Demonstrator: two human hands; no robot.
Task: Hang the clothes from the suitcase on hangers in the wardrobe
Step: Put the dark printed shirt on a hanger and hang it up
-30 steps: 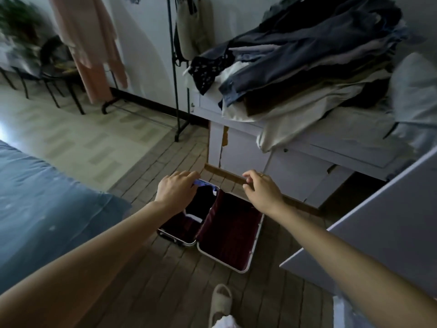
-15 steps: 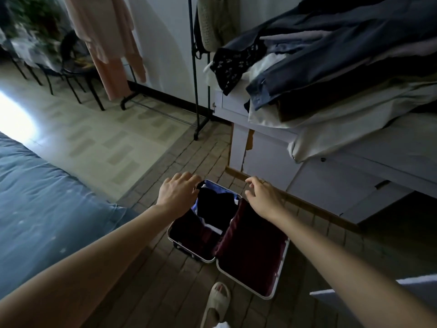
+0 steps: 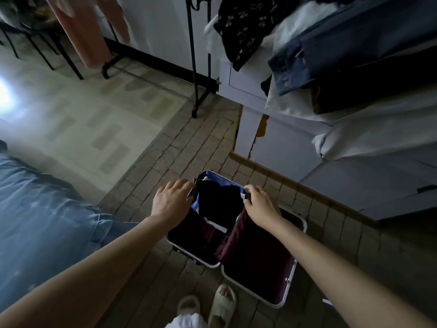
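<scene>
An open suitcase (image 3: 287, 290) with dark red lining lies on the brick-patterned floor in front of my feet. Its left half holds a dark garment (image 3: 218, 201) over blue and white cloth. My left hand (image 3: 171, 201) lies on the left edge of that half, fingers bent over the rim. My right hand (image 3: 260, 205) pinches a dark flap at the garment's right side, beside the centre divider. The right half of the case shows only lining.
A white cabinet (image 3: 283, 138) stands behind the suitcase, piled with folded clothes (image 3: 343, 55). A black clothes rail (image 3: 195, 67) with a pink garment (image 3: 89, 31) stands at the back left. Blue bedding (image 3: 42, 221) lies to the left. Beige slippers (image 3: 222, 306) show at the bottom.
The view has tilted down and closer to the suitcase. Both hands stay at the top of the left half, the right hand now holding the dark flap.
</scene>
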